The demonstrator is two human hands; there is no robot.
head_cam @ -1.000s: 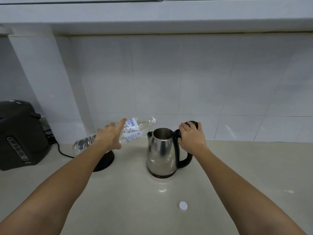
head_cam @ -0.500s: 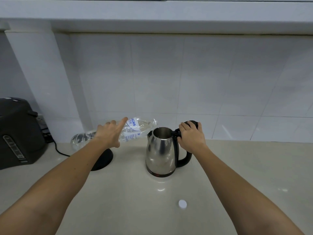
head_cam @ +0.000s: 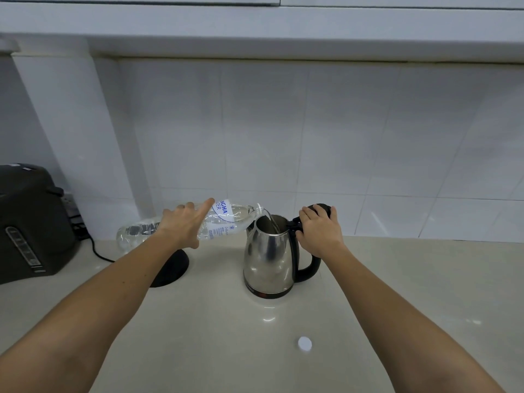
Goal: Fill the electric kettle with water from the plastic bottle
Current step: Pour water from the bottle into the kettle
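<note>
A: Pale tiled wall (head_cam: 326, 143) at the far side, white cupboards above, and a glossy cream bench (head_cam: 226, 336) running left to right. Where does the job stand?

B: Pouring is under way. The plastic bottle (head_cam: 224, 219) lies almost level above the bench, its neck just over the mouth of the electric kettle (head_cam: 268, 259), and a thin stream of water (head_cam: 271, 221) runs in. The kettle stands upright near the middle of the bench, lid (head_cam: 321, 207) swung back.

A: And the hands?

B: The left hand (head_cam: 185, 222) is wrapped round the bottle's middle, fingers (head_cam: 205, 205) closed over the top with the forefinger laid along the label. The right hand (head_cam: 319, 231) rests on the open lid and the top of the black handle (head_cam: 306, 265), fingers curled down on it, apparently steadying the kettle.

A: How much is left?

B: Judging by the clear water in the bottle's neck half, a good part remains. I cannot see the level inside the kettle. After that, I would expect lid shut and kettle onto its black base (head_cam: 170, 268), which sits just left of it, partly behind the forearm.

A: Anything else about?

B: The white cap (head_cam: 304, 343) lies loose on the near bench. A dark appliance (head_cam: 31, 222) stands at the far left, with a black cord (head_cam: 97, 251) trailing beside it.
</note>
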